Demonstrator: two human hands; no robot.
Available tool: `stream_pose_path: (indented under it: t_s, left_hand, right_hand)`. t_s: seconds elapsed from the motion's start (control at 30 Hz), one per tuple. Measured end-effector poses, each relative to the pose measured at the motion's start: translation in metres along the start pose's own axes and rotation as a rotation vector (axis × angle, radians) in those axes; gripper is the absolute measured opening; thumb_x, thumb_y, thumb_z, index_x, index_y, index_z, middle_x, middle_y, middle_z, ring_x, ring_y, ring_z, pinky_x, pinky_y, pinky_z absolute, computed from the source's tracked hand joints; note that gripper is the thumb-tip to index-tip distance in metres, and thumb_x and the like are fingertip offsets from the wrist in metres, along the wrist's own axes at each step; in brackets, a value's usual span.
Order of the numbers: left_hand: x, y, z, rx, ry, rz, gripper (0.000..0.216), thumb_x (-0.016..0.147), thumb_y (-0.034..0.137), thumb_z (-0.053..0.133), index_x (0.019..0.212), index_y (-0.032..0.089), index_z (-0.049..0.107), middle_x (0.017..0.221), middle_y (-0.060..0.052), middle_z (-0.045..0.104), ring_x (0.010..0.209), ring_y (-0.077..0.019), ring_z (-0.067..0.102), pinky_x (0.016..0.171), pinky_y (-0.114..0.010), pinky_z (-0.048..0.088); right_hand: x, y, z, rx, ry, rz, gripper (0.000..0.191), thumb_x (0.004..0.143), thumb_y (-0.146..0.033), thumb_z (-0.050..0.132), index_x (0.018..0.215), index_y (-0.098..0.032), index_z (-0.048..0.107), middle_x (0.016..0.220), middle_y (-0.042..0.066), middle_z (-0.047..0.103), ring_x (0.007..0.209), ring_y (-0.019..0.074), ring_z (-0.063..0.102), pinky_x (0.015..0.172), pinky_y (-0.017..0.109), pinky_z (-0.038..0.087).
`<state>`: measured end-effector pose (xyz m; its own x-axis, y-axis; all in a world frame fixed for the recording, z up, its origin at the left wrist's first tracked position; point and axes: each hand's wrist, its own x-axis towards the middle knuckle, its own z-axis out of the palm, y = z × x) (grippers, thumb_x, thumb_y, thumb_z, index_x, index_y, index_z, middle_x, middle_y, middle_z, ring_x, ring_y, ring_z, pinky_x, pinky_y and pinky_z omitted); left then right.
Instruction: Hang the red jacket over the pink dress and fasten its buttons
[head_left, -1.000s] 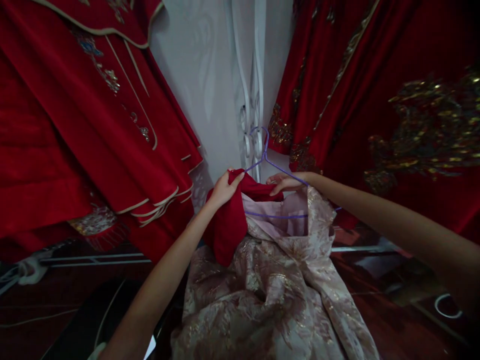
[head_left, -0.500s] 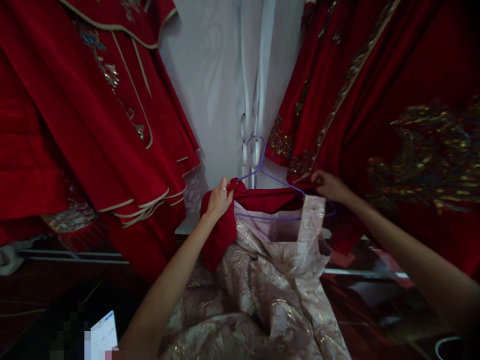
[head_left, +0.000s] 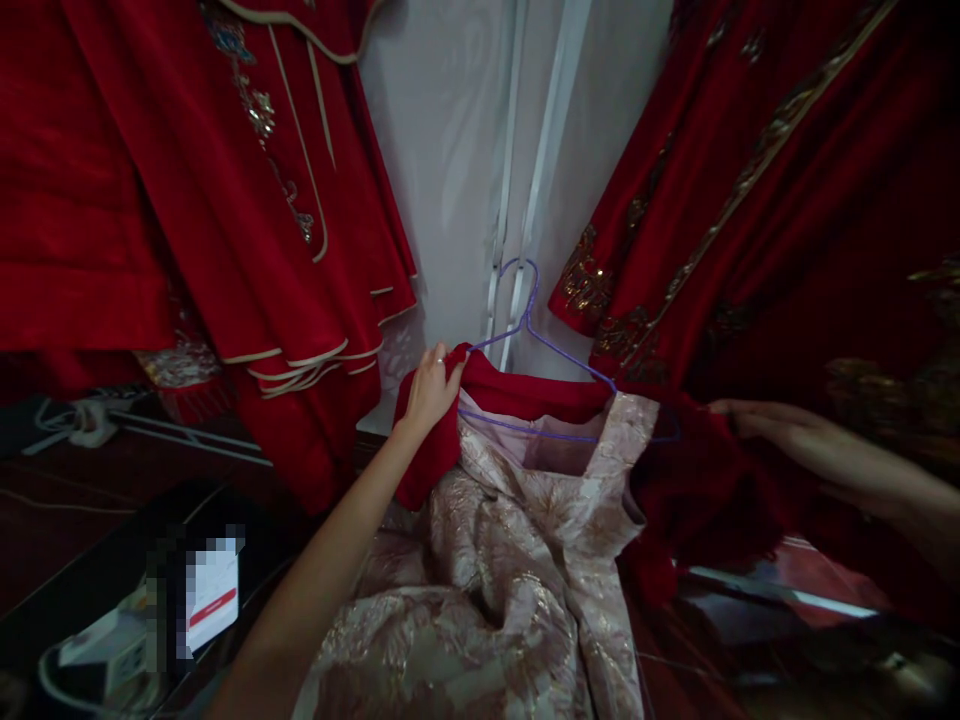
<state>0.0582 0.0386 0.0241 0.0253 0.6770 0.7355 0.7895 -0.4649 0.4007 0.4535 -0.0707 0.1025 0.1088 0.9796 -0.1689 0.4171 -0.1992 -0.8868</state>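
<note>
A pale pink and gold brocade dress (head_left: 525, 560) hangs on a thin purple hanger (head_left: 531, 312) in front of me. Behind its neckline stretches a piece of red cloth (head_left: 536, 388), which drapes over the hanger's left side. My left hand (head_left: 433, 388), wearing a ring, pinches this cloth at the hanger's left shoulder. To the right of the dress, my right hand (head_left: 772, 425) has its fingers closed on the red cloth and holds it out past the hanger's right end. Dim light and dark red behind blur the cloth's edges there.
Red embroidered garments hang on the left (head_left: 300, 200) and the right (head_left: 697, 220). White cabinet doors (head_left: 442, 150) stand between them. A lit screen (head_left: 214, 595) and a power strip (head_left: 124, 670) are at lower left. Metal rack bars (head_left: 787, 590) run low across the right.
My right hand has moved right and slightly down, drawing red cloth out past the hanger's right end. My left hand keeps its place at the left shoulder. The view has shifted a little.
</note>
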Motion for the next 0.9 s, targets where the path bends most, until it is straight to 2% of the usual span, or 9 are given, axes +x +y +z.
stream_pose_path:
  t_s: [0.1,0.23,0.33,0.4,0.47,0.5,0.63,0.7,0.9]
  left_hand:
    - [-0.004,0.011,-0.009,0.019,0.079,0.007,0.022,0.087,0.035,0.046,0.093,0.017,0.057,0.105,-0.011,0.052,0.103,-0.0233,0.048,0.092,-0.038,0.039]
    - [-0.016,0.013,-0.019,0.036,-0.077,0.068,0.019,0.088,0.033,0.045,0.091,0.02,0.059,0.092,-0.007,0.052,0.094,-0.0219,0.048,0.087,-0.036,0.042]
    - [-0.026,0.014,-0.02,0.067,-0.177,0.178,0.014,0.086,0.027,0.047,0.091,0.021,0.058,0.093,-0.007,0.052,0.093,-0.0222,0.047,0.086,-0.036,0.043]
    - [-0.032,0.018,-0.017,0.086,-0.202,0.226,0.013,0.085,0.024,0.047,0.092,0.021,0.057,0.094,-0.008,0.051,0.094,-0.0231,0.046,0.085,-0.037,0.043]
    - [-0.038,0.026,-0.015,0.085,-0.211,0.249,0.013,0.085,0.023,0.047,0.093,0.021,0.057,0.094,-0.009,0.05,0.094,-0.0237,0.046,0.084,-0.038,0.044]
    - [-0.042,0.029,-0.014,0.075,-0.217,0.258,0.014,0.084,0.022,0.047,0.093,0.021,0.057,0.094,-0.009,0.05,0.094,-0.0239,0.046,0.083,-0.038,0.044]
    - [-0.055,0.033,-0.012,0.018,-0.31,0.301,0.015,0.08,0.018,0.05,0.093,0.021,0.057,0.095,-0.009,0.052,0.094,-0.0241,0.048,0.082,-0.038,0.045]
    - [-0.062,0.028,-0.01,-0.015,-0.344,0.264,0.015,0.079,0.017,0.05,0.093,0.021,0.056,0.093,-0.009,0.053,0.092,-0.0239,0.05,0.08,-0.038,0.046]
    - [-0.077,0.029,0.007,-0.451,-0.201,-0.116,0.022,0.077,0.024,0.059,0.095,0.023,0.046,0.082,-0.002,0.059,0.075,-0.0155,0.06,0.071,-0.029,0.049]
  right_hand:
    - [-0.014,-0.005,0.031,0.256,-0.069,0.152,0.015,0.067,-0.04,0.059,0.078,-0.03,0.061,0.09,0.005,0.068,0.078,0.0249,0.066,0.068,0.036,0.054]
    - [-0.018,0.001,0.068,0.249,-0.02,-0.012,0.027,0.066,-0.044,0.069,0.082,-0.028,0.054,0.08,0.001,0.066,0.068,0.0201,0.063,0.056,0.028,0.051]
    - [-0.007,0.009,0.09,0.247,0.209,-0.138,0.032,0.066,-0.046,0.068,0.078,-0.025,0.047,0.07,-0.001,0.058,0.061,0.0167,0.056,0.05,0.025,0.046]
    - [0.004,0.01,0.113,0.34,0.459,-0.149,0.031,0.075,-0.054,0.052,0.084,-0.024,0.046,0.075,0.002,0.056,0.067,0.0185,0.055,0.055,0.028,0.046]
    - [0.014,0.005,0.147,0.298,0.795,-0.217,0.028,0.082,-0.051,0.038,0.084,-0.023,0.039,0.078,0.004,0.052,0.072,0.0182,0.051,0.06,0.029,0.044]
    - [0.018,0.002,0.168,0.21,0.828,-0.303,0.028,0.084,-0.05,0.034,0.081,-0.023,0.036,0.078,0.004,0.05,0.074,0.0178,0.049,0.065,0.029,0.043]
    - [0.022,-0.007,0.253,0.009,0.332,-0.571,0.034,0.081,-0.052,0.041,0.069,-0.023,0.031,0.068,0.0,0.042,0.067,0.0151,0.043,0.066,0.027,0.04]
    - [0.022,-0.005,0.274,0.063,0.186,-0.627,0.034,0.082,-0.051,0.042,0.068,-0.023,0.029,0.066,-0.001,0.038,0.065,0.0144,0.041,0.065,0.026,0.039]
    - [0.014,0.01,0.247,-0.028,0.336,-0.689,0.024,0.08,-0.034,0.051,0.069,-0.022,0.032,0.07,-0.002,0.039,0.067,0.0138,0.039,0.064,0.025,0.035]
